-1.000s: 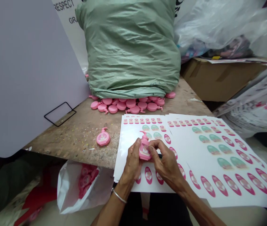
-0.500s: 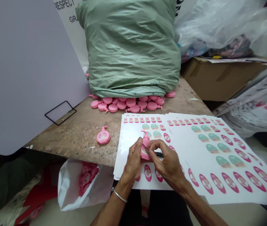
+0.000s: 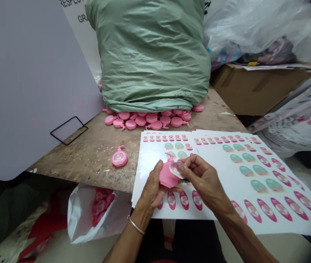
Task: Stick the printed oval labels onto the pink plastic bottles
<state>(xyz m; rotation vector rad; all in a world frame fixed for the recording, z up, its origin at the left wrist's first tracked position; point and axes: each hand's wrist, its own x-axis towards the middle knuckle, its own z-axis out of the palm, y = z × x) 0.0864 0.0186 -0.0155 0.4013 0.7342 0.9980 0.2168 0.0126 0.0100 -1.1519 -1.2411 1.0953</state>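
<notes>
My left hand is closed round a small pink toy pump bottle, held upright above the sticker sheets. Between the thumb and finger of my right hand is a sticker, pinched by its right edge. The sticker overlaps the upper right of the bottle's face; how far it touches cannot be made out. A dark object shows partly under my right fingers, too hidden to name. Printed sticker sheets lie beneath both hands. Left of them, another pink bottle with a label on its face rests on the table.
A large green sack stands at the back, with several plain pink bottles along its foot. A white bag holding pink pieces hangs below the table edge. A cardboard box is at right, a bent black wire frame at left.
My right hand has drawn away to the right and up, and the sticker now stands out from the bottle's face. My left hand has tilted the bottle, baring more of its plain pink front.
</notes>
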